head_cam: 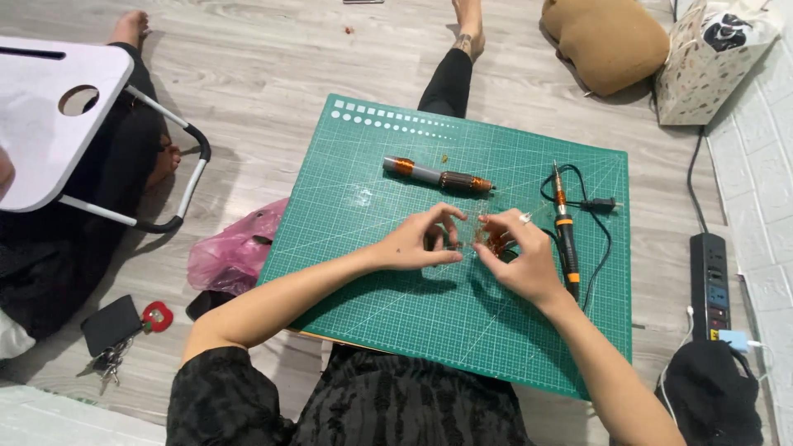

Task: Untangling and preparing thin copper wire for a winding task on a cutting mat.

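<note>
My left hand [421,239] and my right hand [516,256] meet over the middle of a green cutting mat [396,322]. Together they pinch a small copper-coloured coil part [489,239] between their fingertips; most of it is hidden by the fingers. Beyond the hands lies a grey rod wound with copper wire at both ends [438,175]. A soldering iron with an orange and black handle [566,235] lies to the right of my right hand, its black cord looping on the mat.
A pink plastic bag [231,252] sits left of the mat, with a dark pouch, keys and red tag [124,330] nearer. A white lap table [49,124] stands far left. A power strip [710,285], a patterned gift bag [710,62] and brown cushion [607,41] lie right.
</note>
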